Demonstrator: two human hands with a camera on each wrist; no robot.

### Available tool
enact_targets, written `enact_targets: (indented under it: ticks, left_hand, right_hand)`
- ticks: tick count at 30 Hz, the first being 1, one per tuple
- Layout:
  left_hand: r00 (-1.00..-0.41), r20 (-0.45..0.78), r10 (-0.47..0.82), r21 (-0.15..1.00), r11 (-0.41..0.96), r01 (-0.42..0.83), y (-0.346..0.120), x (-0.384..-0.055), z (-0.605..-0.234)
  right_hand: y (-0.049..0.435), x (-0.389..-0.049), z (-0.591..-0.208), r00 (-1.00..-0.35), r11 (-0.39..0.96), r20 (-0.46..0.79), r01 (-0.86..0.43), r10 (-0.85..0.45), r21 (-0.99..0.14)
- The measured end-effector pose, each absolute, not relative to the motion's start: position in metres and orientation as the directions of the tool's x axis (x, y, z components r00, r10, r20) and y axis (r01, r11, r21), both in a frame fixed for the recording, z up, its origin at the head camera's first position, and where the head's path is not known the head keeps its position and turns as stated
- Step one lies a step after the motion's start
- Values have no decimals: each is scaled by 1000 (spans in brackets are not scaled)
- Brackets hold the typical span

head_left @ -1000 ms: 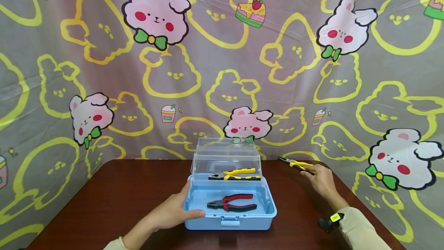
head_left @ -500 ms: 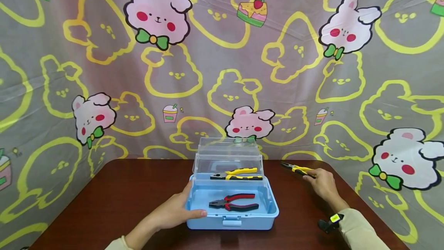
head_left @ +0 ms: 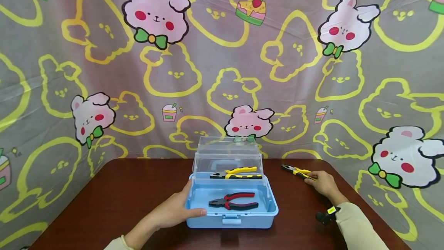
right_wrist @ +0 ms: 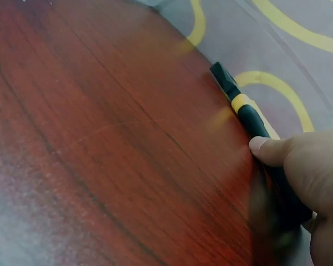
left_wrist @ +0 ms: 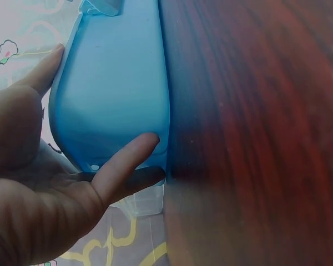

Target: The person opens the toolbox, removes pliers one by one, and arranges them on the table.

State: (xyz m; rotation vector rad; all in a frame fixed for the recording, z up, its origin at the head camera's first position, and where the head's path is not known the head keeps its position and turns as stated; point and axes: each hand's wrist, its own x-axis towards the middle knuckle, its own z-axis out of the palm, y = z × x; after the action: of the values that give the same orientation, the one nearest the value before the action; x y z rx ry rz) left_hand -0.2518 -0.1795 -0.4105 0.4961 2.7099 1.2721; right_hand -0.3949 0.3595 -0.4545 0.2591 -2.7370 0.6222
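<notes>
A light-blue toolbox point(head_left: 231, 222) stands in front of me with its clear lid raised. My left hand point(head_left: 173, 210) holds its front left corner, thumb on the front rim and fingers along the left side; the left wrist view shows fingertips point(left_wrist: 151, 138) against the blue wall. Red-and-black pliers point(head_left: 233, 205) lie inside on the bottom. Yellow-and-black pliers point(head_left: 236, 175) lie behind them, at the clear tray. At the right, my right hand point(head_left: 323, 183) grips the handles of other yellow-and-black pliers point(head_left: 295, 170), whose dark head point(right_wrist: 225, 80) points away at or close to the tabletop.
The dark reddish-brown table point(head_left: 138, 188) extends on both sides of the box. A patterned curtain point(head_left: 229, 61) hangs close behind its far edge and along the sides. The clear lid point(head_left: 227, 147) rises at the back of the box. A wrist camera point(head_left: 325, 217) sits on my right wrist.
The right hand has lowered slightly with its pliers, and shifted a little to the right. The left hand and both pliers in the box hold their places.
</notes>
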Motion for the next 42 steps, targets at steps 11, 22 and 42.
enact_targets:
  ticks: [11, 22, 42]
  left_hand:
    - [-946, 24, 323, 762, 606, 226, -179, -251, -409]
    - [-948, 21, 318, 763, 607, 221, -178, -251, -409]
    - [-941, 25, 337, 775, 588, 231, -179, -251, -410]
  right_hand:
    - [356, -395, -452, -931, 894, 346, -250, -116, -372]
    - [351, -391, -439, -914, 855, 379, -308, -144, -418]
    - [330, -385, -420, -912, 784, 357, -367, -199, -500]
